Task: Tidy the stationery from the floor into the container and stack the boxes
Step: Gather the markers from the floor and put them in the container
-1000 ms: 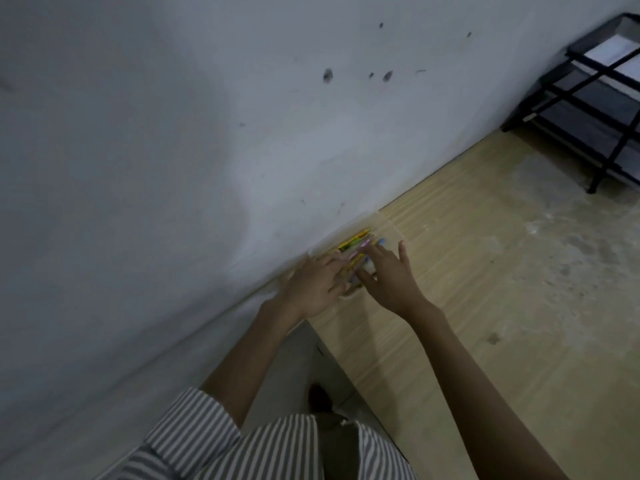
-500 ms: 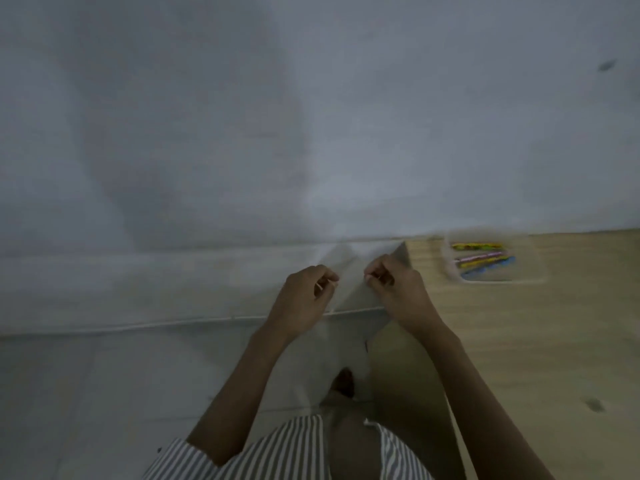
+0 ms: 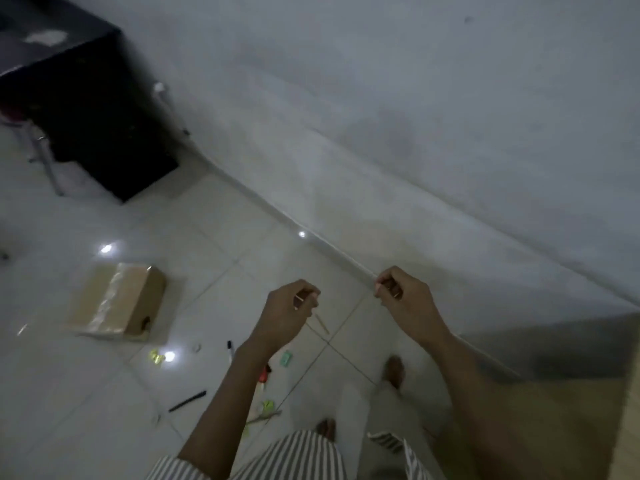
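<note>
Both my hands hang in front of me over the white tiled floor, holding nothing. My left hand and my right hand each have the fingers curled into the palm. Stationery lies scattered on the tiles below my left arm: a black marker, a black pen, a green eraser, a wooden pencil, yellow clips and a red item. A taped cardboard box sits on the floor to the left. The clear container is out of view.
A black cabinet stands against the wall at the upper left, with metal chair legs beside it. The wooden table edge fills the lower right. My feet are on the tiles near the wall.
My hands left the clear container of pens on the table and curled shut. My view swung left and down from the table to the floor with the box and stationery.
</note>
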